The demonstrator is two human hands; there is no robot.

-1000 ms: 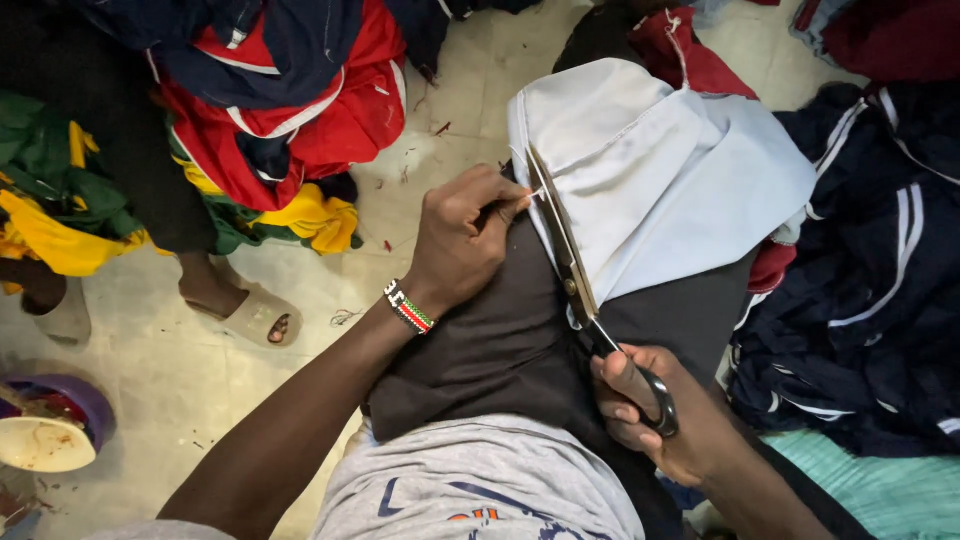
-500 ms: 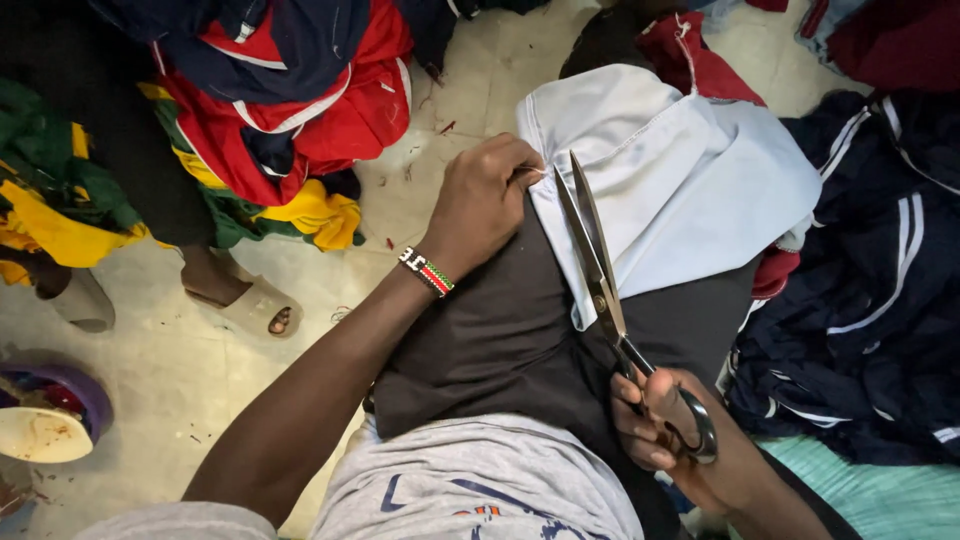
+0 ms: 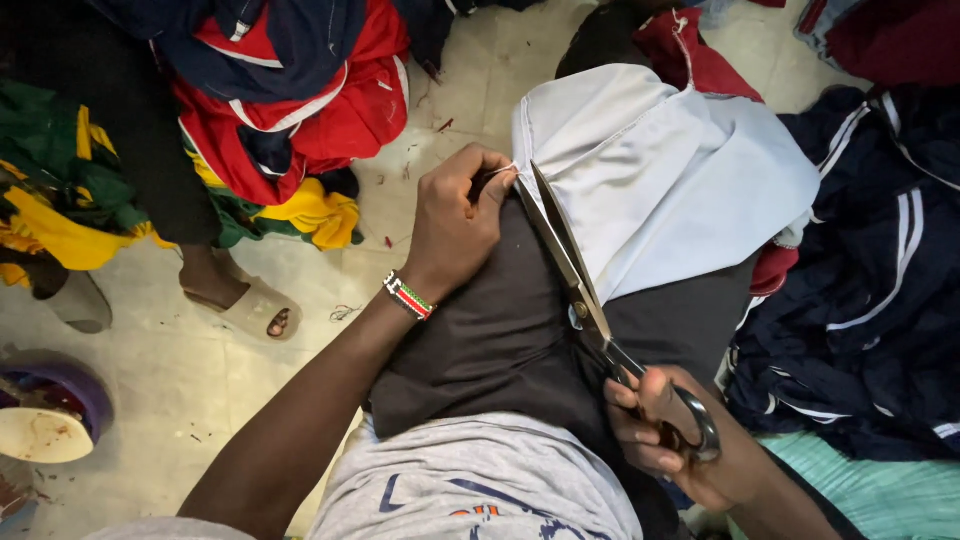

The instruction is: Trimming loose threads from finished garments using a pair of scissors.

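A pale grey-white piece of cloth lies over my knee, which is covered in dark trousers. My left hand, a beaded band on its wrist, pinches the cloth's left edge. My right hand grips the handles of long metal scissors. The blades are slightly apart and point up along the cloth's left edge, their tip close to my left fingers.
Heaps of red, navy, yellow and green garments lie at the upper left, and a navy striped garment at the right. Another person's sandalled foot rests on the tiled floor. A purple bowl sits at the lower left.
The scissors have slid up along the cloth's edge toward my left hand. My left hand keeps its pinch on the edge. The view has shifted slightly.
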